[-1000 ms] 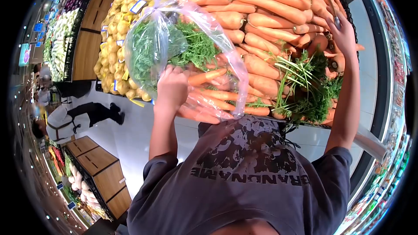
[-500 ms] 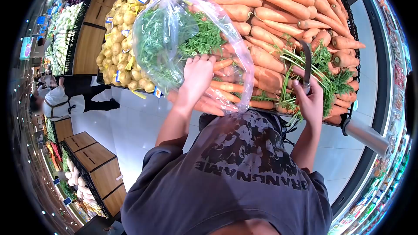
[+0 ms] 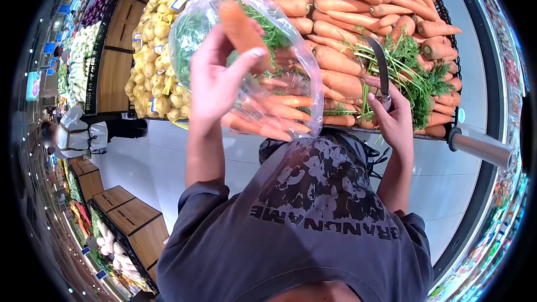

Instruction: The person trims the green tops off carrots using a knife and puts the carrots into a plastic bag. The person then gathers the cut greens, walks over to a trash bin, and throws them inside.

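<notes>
Raised over a clear plastic bag (image 3: 316, 86), my left hand (image 3: 218, 78) is closed round a carrot (image 3: 238, 25). The bag lies open on the produce, with leafy greens (image 3: 187, 39) and several carrots (image 3: 282, 111) in and under it. My right hand (image 3: 394, 113) grips the end of a curved dark tool (image 3: 380, 61), its curve over cut green stems. Carrot tops (image 3: 411, 78) lie beside it on the carrot pile (image 3: 341, 22).
Bagged potatoes (image 3: 159, 50) lie left of the carrots. A plastic bag roll (image 3: 481, 146) sticks out at the display's right corner. Another person (image 3: 81, 133) stands in the aisle at left, near wooden produce stands (image 3: 128, 210). Shelves line the right side.
My left hand has come up from the bag with a carrot in it. My right hand with the curved tool moved left and down from the far right, then stayed near the carrot tops.
</notes>
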The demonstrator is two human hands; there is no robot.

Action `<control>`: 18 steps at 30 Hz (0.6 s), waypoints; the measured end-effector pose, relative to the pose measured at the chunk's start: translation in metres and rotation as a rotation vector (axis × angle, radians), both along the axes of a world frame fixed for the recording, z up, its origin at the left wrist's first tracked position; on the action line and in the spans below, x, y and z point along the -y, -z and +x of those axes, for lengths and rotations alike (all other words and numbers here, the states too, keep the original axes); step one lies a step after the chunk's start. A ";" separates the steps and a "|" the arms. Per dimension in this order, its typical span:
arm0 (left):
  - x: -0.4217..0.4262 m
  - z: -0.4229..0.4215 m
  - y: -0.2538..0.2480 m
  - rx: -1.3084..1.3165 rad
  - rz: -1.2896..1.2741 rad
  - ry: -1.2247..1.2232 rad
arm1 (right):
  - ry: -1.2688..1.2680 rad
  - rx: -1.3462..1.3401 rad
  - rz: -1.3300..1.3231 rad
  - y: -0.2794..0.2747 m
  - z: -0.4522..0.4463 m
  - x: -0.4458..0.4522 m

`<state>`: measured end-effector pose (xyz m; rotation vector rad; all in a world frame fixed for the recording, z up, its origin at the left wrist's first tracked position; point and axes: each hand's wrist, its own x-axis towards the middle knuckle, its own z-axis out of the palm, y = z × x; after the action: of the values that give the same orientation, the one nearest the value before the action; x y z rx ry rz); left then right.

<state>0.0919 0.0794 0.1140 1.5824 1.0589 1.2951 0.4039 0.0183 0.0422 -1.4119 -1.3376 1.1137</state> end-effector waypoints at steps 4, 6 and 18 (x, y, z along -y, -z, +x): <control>0.005 0.000 -0.032 0.255 0.146 0.097 | -0.037 -0.071 -0.118 -0.008 -0.004 0.006; 0.006 0.006 -0.039 0.424 0.224 0.207 | -0.079 -0.027 -0.108 -0.008 -0.006 0.006; -0.009 0.089 -0.106 0.578 0.418 -0.031 | -0.173 -0.287 -0.025 -0.029 -0.033 -0.002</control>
<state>0.1806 0.0884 0.2196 1.3371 0.4700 1.9318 0.3713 0.0198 0.0707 -1.1184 -1.2576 1.3941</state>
